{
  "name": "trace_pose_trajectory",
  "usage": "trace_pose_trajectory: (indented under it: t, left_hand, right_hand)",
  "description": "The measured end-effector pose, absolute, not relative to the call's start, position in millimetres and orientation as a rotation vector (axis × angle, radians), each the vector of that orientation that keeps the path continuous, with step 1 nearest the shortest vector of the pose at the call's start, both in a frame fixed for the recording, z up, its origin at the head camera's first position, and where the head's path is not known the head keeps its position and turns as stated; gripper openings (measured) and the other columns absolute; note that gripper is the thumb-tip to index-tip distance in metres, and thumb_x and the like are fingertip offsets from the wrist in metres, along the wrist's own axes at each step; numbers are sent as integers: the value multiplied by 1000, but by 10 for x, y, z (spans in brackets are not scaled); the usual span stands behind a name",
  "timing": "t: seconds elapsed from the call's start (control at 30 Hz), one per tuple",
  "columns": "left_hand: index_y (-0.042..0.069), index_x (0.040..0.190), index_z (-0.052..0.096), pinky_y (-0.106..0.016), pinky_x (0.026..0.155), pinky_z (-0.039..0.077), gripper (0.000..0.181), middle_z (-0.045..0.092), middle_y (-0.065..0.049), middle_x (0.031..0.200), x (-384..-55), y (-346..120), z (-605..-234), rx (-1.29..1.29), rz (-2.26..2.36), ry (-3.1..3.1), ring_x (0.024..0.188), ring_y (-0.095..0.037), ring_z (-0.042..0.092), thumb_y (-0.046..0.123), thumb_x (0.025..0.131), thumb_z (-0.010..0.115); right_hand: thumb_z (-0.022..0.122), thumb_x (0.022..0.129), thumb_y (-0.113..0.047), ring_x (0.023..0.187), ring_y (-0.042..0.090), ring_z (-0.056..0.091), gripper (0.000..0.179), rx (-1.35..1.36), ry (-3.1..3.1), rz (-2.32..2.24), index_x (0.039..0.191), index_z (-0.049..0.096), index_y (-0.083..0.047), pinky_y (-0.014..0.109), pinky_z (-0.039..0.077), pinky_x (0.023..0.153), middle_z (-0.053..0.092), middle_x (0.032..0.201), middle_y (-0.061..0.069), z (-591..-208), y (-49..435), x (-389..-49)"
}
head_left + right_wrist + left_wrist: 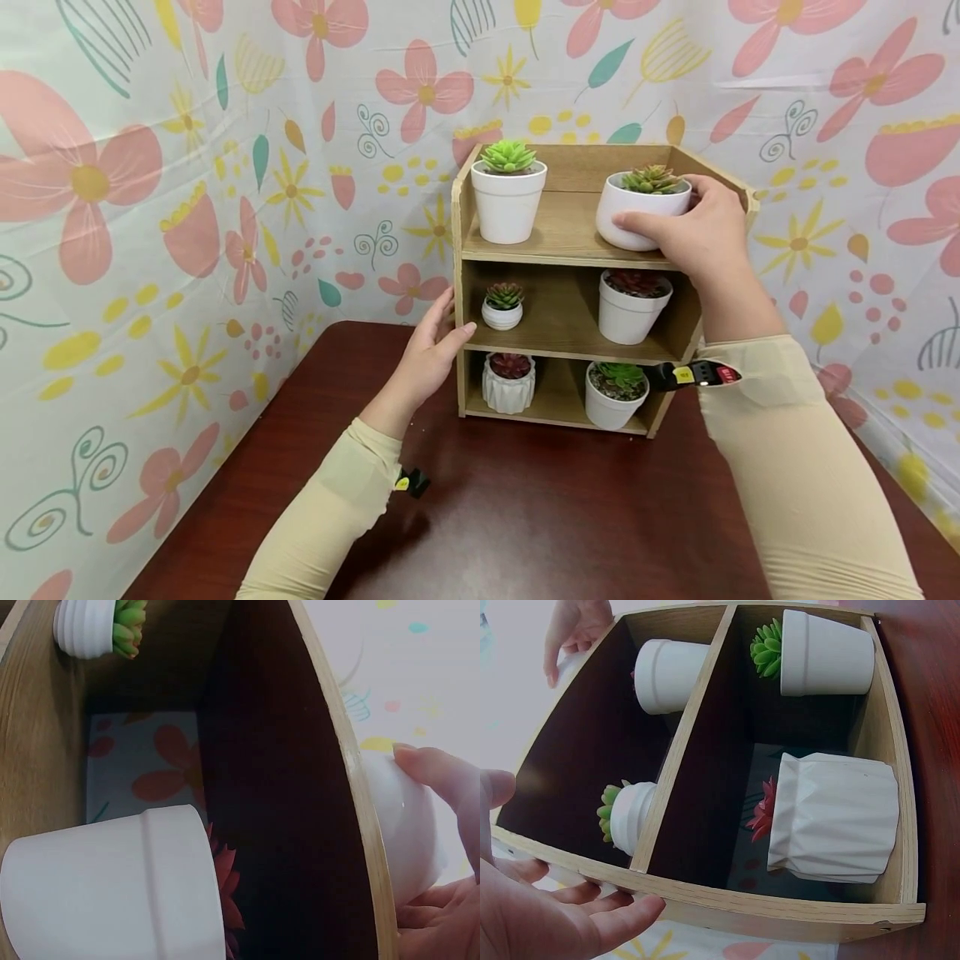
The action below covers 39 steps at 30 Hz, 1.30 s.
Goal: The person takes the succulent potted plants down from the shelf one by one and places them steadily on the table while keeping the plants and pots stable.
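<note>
My right hand (708,225) grips a rounded white pot (637,218) with a green-and-reddish succulent, thumb on the front and fingers round its right side. The pot is at the right of the top tier of a wooden shelf (570,260); whether its base touches the board is hard to tell. My left hand (431,354) rests against the shelf's left side panel, fingers extended along the outside and thumb near the front edge. In the left wrist view, its fingers (634,919) lie along that panel. A tapered white pot (508,204) with a bright green succulent stands at the top left.
The middle tier holds a small white pot (502,315) and a larger pot (632,308) with a red plant. Below them stand a ribbed pot (508,387) and a green-planted pot (611,408). The shelf stands on a dark red table (540,517) before a floral curtain (360,108).
</note>
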State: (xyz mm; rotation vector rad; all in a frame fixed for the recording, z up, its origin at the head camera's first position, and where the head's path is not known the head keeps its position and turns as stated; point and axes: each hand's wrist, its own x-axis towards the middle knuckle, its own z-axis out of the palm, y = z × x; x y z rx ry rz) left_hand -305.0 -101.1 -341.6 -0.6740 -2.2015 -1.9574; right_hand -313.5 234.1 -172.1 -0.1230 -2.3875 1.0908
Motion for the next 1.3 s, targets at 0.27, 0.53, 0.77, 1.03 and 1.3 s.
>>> trace_pose_trajectory:
  t: [0.27,0.53,0.77,1.03,1.3]
  left_hand:
    - [23,166,19,-54,120,37,73,25,-10,171,-3049,-1000,-3412,-697,-1984,-2181,154,-34,34,29,105,57]
    - [25,166,19,-52,121,37,72,26,-7,171,-3050,-1005,-3399,-699,-1984,-2187,155,-31,33,31,105,58]
    - [23,166,18,-52,121,36,73,25,-9,171,-3048,-1007,-3400,-701,-1995,-2179,156,-33,31,29,105,58]
    - [20,166,19,-54,121,36,72,26,-12,170,-3066,-1001,-3418,-712,-1983,-2167,154,-33,33,27,105,57]
    - [18,166,17,-54,121,36,73,26,-12,170,-3054,-994,-3405,-728,-2006,-2149,153,-36,35,25,105,57]
  right_hand:
    - [90,68,-59,107,7,56,84,-58,-2362,1144,140,61,-25,17,44,87,64,120,-9,-1684,2314,-3106]
    - [93,68,-53,100,1,56,86,-19,-2365,1200,142,61,-24,13,44,80,63,114,-14,-1652,2320,-3043]
    - [94,70,-48,105,2,58,91,21,-2362,1267,148,54,-22,12,45,84,64,122,-9,-1641,2347,-2988]
    - [96,69,-41,102,2,60,90,57,-2329,1331,147,54,-21,9,46,78,66,115,-12,-1602,2398,-2879]
    - [96,71,-36,105,2,59,92,83,-2326,1361,149,51,-20,7,46,78,65,117,-14,-1568,2424,-2787]
